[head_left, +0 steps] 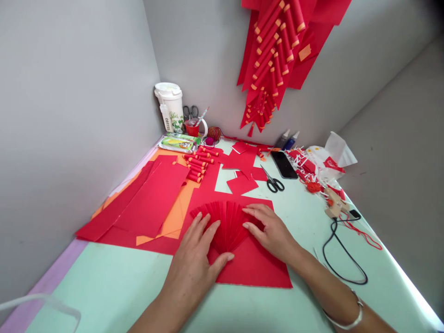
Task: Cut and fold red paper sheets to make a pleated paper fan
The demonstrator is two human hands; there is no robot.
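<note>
A pleated red paper fan (227,224) lies spread on a flat red paper sheet (256,273) in front of me. My left hand (197,247) rests over the fan's left side, its fingers apart on the folds and its thumb near the fan's lower point. On the right edge of the fan, the fingertips of my right hand (268,229) touch the outer pleats, with thumb and fingers spread. Part of the fan's left side is hidden beneath my left fingers. Beyond the sheet lie cut red paper pieces (243,185) and black-handled scissors (275,185).
Red and orange paper sheets (152,199) lie left, beside small red paper rolls (199,164). A white cup (169,106) and a wool ball (214,133) stand behind. A phone (284,165) and a glue gun (335,203) with its cord are right. Red paper firecrackers (274,55) hang on the wall.
</note>
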